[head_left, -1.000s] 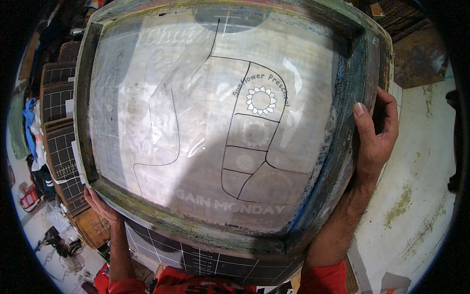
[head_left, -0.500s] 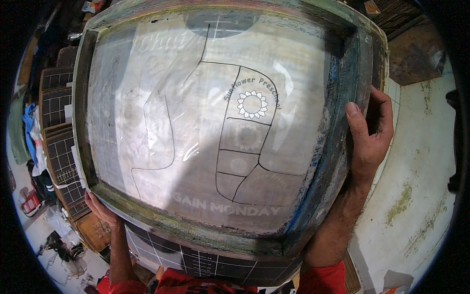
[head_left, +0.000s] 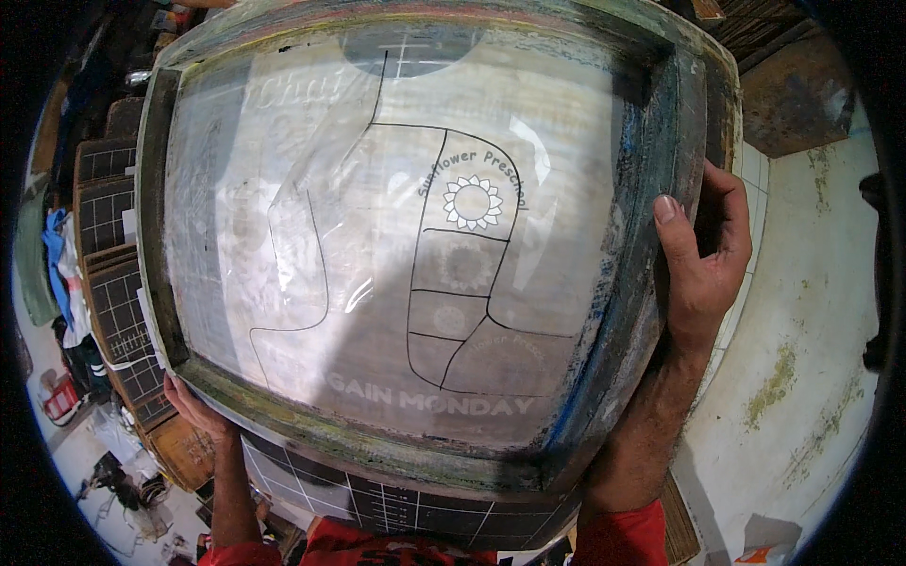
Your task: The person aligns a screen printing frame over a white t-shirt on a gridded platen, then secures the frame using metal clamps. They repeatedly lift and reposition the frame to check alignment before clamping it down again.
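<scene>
A large wooden screen-printing frame [head_left: 377, 436], smeared with dried ink, is tilted up in front of me. Within its rim, the pale mesh [head_left: 217, 311] bears black outlines of shirt-like shapes, a small sunflower emblem and faint lettering; shiny patches look like clear film. My right hand [head_left: 708, 255] grips the right rail, thumb on the front face and fingers curled behind. At the lower left corner my left hand [head_left: 200, 407] holds the frame from beneath, its fingertips partly hidden. Below the frame's near edge shows a dark board [head_left: 415, 509] with white grid lines.
More dark gridded boards [head_left: 118, 311] line up at the left. Cloths [head_left: 64, 255] and clutter lie beyond them. To the right is a stained pale surface [head_left: 812, 311], with a brown panel [head_left: 793, 99] at the far right. Part of another hand [head_left: 212, 3] shows at the top edge.
The frame has shifted slightly left, and my right hand has moved with it. Both hands keep their hold. Part of another hand has appeared at the top edge.
</scene>
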Action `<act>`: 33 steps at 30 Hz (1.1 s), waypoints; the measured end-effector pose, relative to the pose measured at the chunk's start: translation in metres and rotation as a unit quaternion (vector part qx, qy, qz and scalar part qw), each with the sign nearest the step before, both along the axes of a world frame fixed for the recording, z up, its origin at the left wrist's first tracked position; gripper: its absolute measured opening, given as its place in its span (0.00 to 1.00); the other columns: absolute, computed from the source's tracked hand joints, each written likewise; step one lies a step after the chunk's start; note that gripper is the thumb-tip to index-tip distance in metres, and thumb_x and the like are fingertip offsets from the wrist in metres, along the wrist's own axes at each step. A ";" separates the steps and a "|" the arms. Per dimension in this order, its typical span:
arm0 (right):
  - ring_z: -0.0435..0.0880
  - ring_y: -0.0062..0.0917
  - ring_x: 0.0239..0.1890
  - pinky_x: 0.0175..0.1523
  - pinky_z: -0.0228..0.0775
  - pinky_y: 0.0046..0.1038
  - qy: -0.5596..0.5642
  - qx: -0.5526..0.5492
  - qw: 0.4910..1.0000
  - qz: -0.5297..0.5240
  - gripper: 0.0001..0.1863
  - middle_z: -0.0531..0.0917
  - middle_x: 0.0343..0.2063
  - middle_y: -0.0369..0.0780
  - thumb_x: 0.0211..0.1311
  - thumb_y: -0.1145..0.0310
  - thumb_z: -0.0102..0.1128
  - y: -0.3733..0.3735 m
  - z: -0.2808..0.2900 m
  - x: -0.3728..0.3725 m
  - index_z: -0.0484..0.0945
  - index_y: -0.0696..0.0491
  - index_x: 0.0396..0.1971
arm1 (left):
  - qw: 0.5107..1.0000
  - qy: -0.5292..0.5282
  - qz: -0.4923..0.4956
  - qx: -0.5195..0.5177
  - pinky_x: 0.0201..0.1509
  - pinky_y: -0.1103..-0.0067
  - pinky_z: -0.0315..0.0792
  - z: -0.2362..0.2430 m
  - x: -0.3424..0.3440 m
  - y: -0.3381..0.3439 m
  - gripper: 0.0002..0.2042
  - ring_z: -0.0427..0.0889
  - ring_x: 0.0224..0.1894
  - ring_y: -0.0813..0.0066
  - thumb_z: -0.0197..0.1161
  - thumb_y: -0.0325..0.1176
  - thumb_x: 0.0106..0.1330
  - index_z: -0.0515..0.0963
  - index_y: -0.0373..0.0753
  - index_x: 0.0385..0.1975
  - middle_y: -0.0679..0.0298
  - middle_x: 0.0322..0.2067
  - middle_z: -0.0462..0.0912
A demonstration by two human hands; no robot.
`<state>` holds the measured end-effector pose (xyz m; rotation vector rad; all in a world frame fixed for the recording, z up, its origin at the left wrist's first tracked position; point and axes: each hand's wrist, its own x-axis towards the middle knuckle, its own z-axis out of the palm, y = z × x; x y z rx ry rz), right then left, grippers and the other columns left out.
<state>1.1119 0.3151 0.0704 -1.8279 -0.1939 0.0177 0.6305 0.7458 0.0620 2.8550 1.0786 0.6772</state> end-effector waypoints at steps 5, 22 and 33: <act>0.78 0.20 0.41 0.50 0.71 0.25 0.013 0.021 1.000 0.008 0.21 0.81 0.38 0.37 0.57 0.69 0.70 0.000 -0.001 -0.001 0.73 0.59 0.49 | 0.983 0.082 -0.088 0.136 0.59 0.58 0.68 0.001 0.002 0.002 0.26 0.71 0.58 0.44 0.49 0.43 0.74 0.63 0.31 0.65 0.40 0.58 0.66; 0.79 0.20 0.39 0.49 0.72 0.25 0.005 0.013 1.000 -0.004 0.21 0.82 0.38 0.38 0.58 0.69 0.71 0.001 -0.002 -0.001 0.74 0.59 0.47 | 0.998 -0.047 0.020 -0.045 0.58 0.57 0.68 -0.006 -0.011 0.012 0.26 0.70 0.59 0.42 0.50 0.43 0.73 0.63 0.29 0.62 0.40 0.58 0.67; 0.79 0.21 0.39 0.49 0.71 0.24 0.002 0.007 1.000 -0.005 0.19 0.82 0.38 0.39 0.58 0.68 0.71 0.001 0.000 -0.001 0.75 0.59 0.46 | 0.988 0.084 -0.068 0.112 0.61 0.60 0.66 0.000 -0.003 0.004 0.25 0.70 0.59 0.48 0.47 0.41 0.75 0.61 0.36 0.67 0.43 0.59 0.65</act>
